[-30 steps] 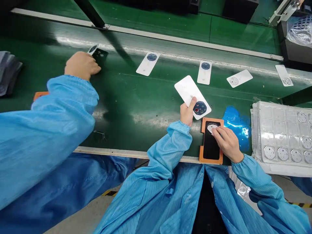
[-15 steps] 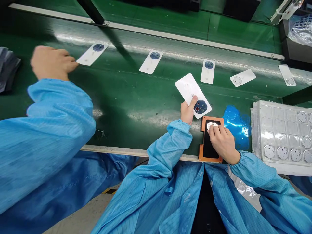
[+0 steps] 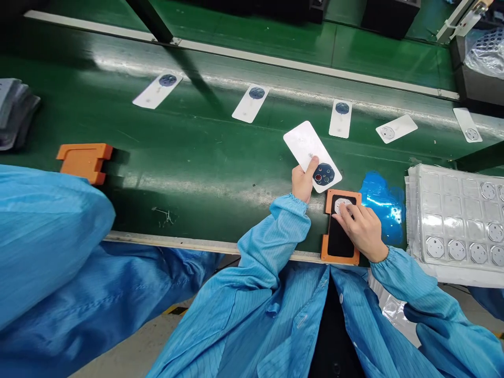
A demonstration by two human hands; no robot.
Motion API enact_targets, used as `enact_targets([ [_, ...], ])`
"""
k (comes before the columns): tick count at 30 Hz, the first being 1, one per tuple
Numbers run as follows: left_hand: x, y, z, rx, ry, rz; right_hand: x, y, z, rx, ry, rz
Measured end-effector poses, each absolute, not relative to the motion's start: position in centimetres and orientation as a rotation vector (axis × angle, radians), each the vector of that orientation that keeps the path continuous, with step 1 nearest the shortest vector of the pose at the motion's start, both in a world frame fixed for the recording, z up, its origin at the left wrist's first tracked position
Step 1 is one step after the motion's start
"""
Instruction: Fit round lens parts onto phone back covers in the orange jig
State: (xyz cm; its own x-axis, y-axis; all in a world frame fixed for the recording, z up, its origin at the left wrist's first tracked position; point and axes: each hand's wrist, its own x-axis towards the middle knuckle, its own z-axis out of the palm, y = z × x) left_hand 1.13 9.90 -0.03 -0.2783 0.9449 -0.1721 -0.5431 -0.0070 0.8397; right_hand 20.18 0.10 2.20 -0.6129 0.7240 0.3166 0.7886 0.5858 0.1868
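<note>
The white disc lies at the far end of the black panel, which is seated in the orange fixture at the near edge of the green work surface. The right hand reaches in from the near right. Its fingertips are bunched at the near right part of the disc and cover some of it; whether they pinch the disc or only rest on it cannot be told.

The left hand holds a white card just beyond and to the left of the fixture. The grip is closed on the card's near left edge — thumb on top, beside the dark round patch at the card's near right end. The card slants from far left to near right.

Blue film lies just right of the fixture. Farther right stands a clear compartment tray; its near row holds white discs.

Five smaller-looking cards lie spaced along the far side: the left three bear dark round patches, the right two pale ones. At left — a second orange fixture, a grey stack and a co-worker's blue sleeve.
</note>
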Motion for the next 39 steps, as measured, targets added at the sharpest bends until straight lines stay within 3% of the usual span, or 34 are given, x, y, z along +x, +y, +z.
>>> enact_targets([
  [8, 1.1, 10.2, -0.8, 0.577, 1.044, 1.649, 19.4, -0.9, 2.3, -1.382, -2.581, -0.353],
  [15, 3.3, 7.8, 1.6, 0.623, 1.097, 1.599, 19.0, -0.1, 5.0, -1.251, -2.093, 0.125],
  [24, 7.0, 1.5, 2.6, 0.712, 1.041, 1.548, 16.8, 1.3, 6.5, -1.312, -1.623, 0.111],
  [39, 7.1, 0.0, 1.9, 0.872, 1.182, 1.524, 17.5, 1.3, 6.3, -1.292, -1.56, 0.214],
])
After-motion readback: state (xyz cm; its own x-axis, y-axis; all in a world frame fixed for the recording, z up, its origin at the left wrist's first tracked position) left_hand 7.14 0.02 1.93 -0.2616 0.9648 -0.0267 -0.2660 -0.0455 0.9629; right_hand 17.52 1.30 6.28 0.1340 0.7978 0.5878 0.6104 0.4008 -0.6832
